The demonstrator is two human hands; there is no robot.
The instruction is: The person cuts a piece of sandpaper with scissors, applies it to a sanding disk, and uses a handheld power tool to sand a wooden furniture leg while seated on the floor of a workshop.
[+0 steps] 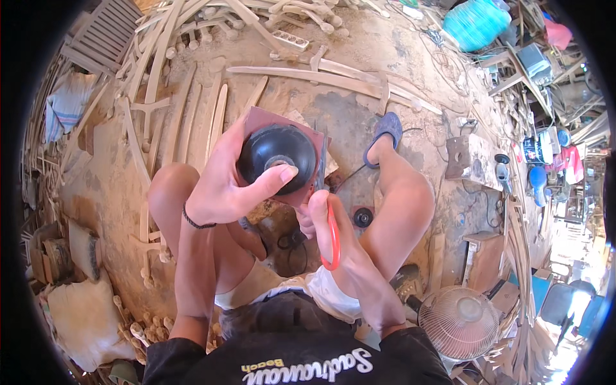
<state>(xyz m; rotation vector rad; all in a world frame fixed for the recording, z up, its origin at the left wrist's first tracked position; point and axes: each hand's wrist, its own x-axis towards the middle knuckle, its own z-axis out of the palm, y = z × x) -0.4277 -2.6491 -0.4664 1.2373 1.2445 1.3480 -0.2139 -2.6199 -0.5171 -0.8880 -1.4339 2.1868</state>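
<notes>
My left hand [221, 189] is closed on a round black rubber backing pad [264, 144], its thumb pressed near the hub in the middle. Under the pad lies a reddish-brown sheet of sandpaper [255, 118], whose corners stick out past the round edge. My right hand [350, 247] grips scissors [333, 234] by a red-orange handle loop. The grey blades point away from me along the right edge of the sheet. Whether they are parted I cannot tell. Both hands are between my bent knees, above the floor.
Wooden sword shapes [308, 76] lie across the floor ahead, with more wood pieces at left. A power strip [290, 41] sits among them. A small black disc [363, 217] lies by my right leg, a fan [459, 324] stands at lower right, and a wooden block [471, 156] is farther right.
</notes>
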